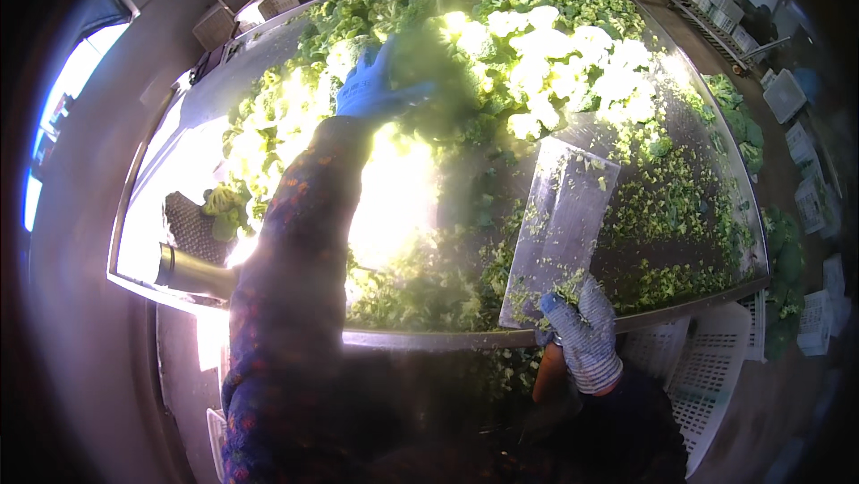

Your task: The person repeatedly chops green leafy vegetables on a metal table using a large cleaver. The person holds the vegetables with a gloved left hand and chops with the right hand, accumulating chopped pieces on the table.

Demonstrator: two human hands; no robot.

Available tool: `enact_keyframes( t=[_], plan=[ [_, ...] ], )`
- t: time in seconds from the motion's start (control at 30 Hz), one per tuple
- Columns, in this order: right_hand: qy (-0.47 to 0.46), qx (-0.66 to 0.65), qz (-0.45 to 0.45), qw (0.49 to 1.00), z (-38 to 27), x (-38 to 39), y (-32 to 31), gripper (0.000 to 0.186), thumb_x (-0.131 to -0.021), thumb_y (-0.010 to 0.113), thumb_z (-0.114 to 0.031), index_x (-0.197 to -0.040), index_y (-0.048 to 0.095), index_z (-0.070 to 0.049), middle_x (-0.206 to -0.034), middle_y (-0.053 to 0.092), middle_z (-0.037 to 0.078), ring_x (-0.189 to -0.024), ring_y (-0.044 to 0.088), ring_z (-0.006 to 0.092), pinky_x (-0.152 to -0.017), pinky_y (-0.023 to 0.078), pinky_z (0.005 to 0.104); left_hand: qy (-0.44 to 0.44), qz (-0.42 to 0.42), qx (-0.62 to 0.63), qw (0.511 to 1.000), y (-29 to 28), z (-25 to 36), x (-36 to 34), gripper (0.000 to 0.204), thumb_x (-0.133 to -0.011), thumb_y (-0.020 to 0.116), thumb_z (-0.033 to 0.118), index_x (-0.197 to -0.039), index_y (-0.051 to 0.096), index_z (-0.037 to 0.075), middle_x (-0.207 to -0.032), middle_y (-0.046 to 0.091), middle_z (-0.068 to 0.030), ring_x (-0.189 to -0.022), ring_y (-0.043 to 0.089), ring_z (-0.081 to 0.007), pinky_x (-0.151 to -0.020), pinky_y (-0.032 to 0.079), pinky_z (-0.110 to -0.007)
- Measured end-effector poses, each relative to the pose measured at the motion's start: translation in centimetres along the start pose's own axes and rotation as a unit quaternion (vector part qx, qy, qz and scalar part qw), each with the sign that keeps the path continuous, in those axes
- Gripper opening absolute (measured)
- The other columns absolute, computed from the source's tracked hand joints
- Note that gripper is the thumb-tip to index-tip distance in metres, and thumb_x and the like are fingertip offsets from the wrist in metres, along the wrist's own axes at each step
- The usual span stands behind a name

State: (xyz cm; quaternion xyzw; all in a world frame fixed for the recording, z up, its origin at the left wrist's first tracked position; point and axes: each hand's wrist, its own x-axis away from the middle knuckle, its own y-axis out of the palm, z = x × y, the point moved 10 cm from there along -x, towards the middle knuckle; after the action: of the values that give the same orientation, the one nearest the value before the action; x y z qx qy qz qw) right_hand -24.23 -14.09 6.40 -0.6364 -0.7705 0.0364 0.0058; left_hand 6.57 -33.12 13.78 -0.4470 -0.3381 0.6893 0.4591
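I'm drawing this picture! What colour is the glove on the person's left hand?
The left glove is blue, best seen in the head view.

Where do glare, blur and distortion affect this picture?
Head view: glare whites out parts of the table and floret pile; head view: hazy smear beside the left hand; head view: table rim bows, corners go dark.

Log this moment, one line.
left hand: gloved, thumb spread, at broccoli | right hand: gloved, at pale board's near end | scraps: scattered
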Motion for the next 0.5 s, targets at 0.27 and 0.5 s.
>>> enact_keyframes(
  t=[0.27, 0.5],
  plan=[
    [-0.016, 0.021, -0.041, 0.999, 0.5, -0.5, 1.0, 0.022, -0.084, 0.065, -0.013, -0.1, 0.059, 0.002, -0.087, 0.064, 0.012, -0.071, 0.06, 0.0174, -0.064, 0.049, 0.031, 0.081, -0.041, -0.069, 0.993, 4.3, 0.0, 1.1, 0.053, -0.066, 0.076, 0.033, -0.111, 0.059, 0.012, -0.095, 0.062, -0.0146, -0.092, 0.058, -0.0339, -0.079, 0.047, -0.041],
    [0.102, -0.13, -0.066, 0.984, 1.3, 1.5, 2.9, 0.034, -0.086, 0.061, -0.01, -0.118, 0.05, -0.001, -0.086, 0.061, 0.006, -0.058, 0.054, 0.0091, -0.05, 0.047, 0.0235, -0.062, -0.139, 0.279, 0.948, 5.1, -2.1, 12.7, 0.061, -0.075, 0.068, 0.005, -0.132, 0.044, 0.006, -0.105, 0.059, -0.0056, -0.09, 0.06, -0.0178, -0.079, 0.049, -0.032]
  ],
)
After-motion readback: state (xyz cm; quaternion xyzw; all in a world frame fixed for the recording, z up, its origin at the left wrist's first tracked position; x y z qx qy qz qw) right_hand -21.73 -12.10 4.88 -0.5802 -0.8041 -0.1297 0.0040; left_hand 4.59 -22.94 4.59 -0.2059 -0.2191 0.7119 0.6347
